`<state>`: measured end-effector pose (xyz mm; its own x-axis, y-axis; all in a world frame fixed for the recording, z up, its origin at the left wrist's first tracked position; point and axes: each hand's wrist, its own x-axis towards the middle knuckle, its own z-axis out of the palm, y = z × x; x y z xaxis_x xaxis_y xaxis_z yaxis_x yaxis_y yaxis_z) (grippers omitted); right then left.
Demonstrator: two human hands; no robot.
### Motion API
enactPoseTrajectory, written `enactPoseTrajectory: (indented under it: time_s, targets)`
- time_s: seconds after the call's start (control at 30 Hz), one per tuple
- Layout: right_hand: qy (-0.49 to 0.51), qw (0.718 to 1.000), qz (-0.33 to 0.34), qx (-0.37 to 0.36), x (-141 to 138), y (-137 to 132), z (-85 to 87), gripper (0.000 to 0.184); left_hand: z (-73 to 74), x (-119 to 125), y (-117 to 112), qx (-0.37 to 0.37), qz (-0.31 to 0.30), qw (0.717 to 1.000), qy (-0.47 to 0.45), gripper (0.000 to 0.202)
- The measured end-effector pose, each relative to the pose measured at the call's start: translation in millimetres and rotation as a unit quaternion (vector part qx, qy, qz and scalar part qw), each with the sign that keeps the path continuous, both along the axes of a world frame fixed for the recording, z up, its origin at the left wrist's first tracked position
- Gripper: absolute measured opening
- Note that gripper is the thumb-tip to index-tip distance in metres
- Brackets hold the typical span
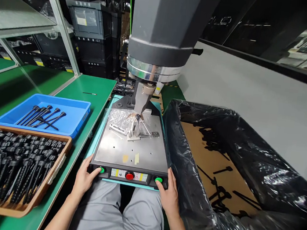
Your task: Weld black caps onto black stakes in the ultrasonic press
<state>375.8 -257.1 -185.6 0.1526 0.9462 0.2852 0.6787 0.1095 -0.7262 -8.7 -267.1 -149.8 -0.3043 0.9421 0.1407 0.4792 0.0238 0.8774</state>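
My left hand (pixel 84 176) lies at the front left corner of the base of what looks like an ultrasonic welder, thumb on a green button (pixel 102 170). At the opposite corner, my right hand (pixel 169 192) has its thumb on the other green button (pixel 158 180). Both hands are open, fingers stretched along the base's sides. Between the buttons sits a red button (pixel 129 175). The tapered metal horn (pixel 142 101) reaches down to a small fixture (pixel 133 133) on the steel plate (pixel 121 155). Clear plastic film (pixel 117 118) surrounds the fixture; the workpiece under the horn is hard to make out.
On the green bench at left, a brown tray (pixel 68 146) holds many black stemmed parts, and a blue tray (pixel 78 130) holds several. To the right, a box lined with black plastic (pixel 191 171) contains more black parts. The machine's grey head (pixel 164 20) hangs overhead.
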Motion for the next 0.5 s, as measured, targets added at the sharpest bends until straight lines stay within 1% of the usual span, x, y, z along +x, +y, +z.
enactPoseTrajectory:
  time_s: [0.07, 0.2, 0.37, 0.43, 0.5]
  targets:
    - [0.000, 1.000, -0.005, 0.000, 0, 0, -0.7, 0.071, 0.1, 1, 0, 0.001, 0.001, 1.000, -0.003, 0.063]
    - [0.002, 1.000, 0.011, -0.007, 3, 0, -1.5, 0.075, 4.4, 0, -1, -0.022, 0.000, 0.999, -0.030, 0.065]
    - [0.009, 1.000, 0.004, 0.009, 2, 0, -2.3, 0.076, 4.4, -2, 0, -0.032, 0.008, 0.996, -0.082, 0.059]
    - [0.011, 1.000, 0.001, 0.009, 1, 0, -3.1, 0.075, 6.6, 0, 2, -0.038, 0.045, 0.993, -0.099, 0.054]
    - [0.012, 1.000, 0.000, 0.006, 0, 1, -4.0, 0.075, 14.2, 5, 5, -0.023, 0.102, 0.991, -0.081, 0.047]
